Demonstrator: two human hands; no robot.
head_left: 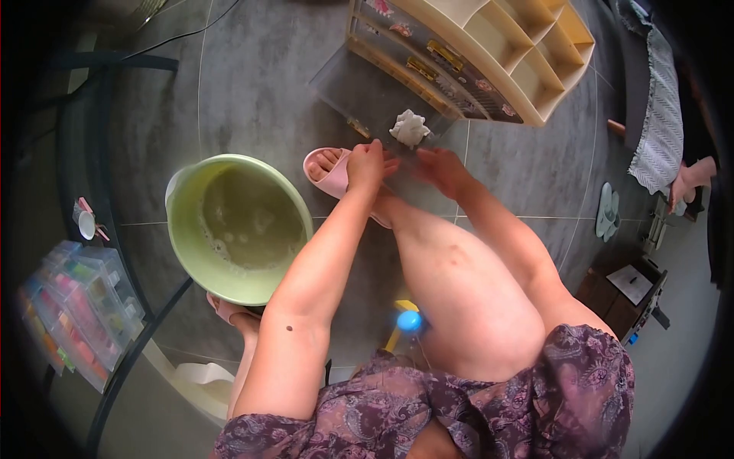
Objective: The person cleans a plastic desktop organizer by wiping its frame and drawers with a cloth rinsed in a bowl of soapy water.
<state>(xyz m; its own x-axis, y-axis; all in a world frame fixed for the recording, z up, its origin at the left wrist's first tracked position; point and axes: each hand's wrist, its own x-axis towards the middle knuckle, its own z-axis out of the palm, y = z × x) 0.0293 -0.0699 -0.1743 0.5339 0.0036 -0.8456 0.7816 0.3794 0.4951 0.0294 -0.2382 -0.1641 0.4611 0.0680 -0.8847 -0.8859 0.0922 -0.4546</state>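
Observation:
A clear plastic drawer (336,86) is pulled out from a cream drawer cabinet (489,76) that has flower pictures on its side. Over the drawer's near corner sits a crumpled white cloth (410,128). My left hand (365,165) is closed, its fingertips at the drawer's front edge beside the gold handle (358,128). Just right of it, below the cloth, is my right hand (443,171), apart from the cloth and blurred by motion. What its fingers do is not clear.
A green bucket (180,245) of cloudy water stands left of my left arm. A pink slipper (333,182) is on my foot beneath my hands. Farther left are a dark table frame (107,153) and a clear storage box (84,314). Green slippers (608,212) lie on the right.

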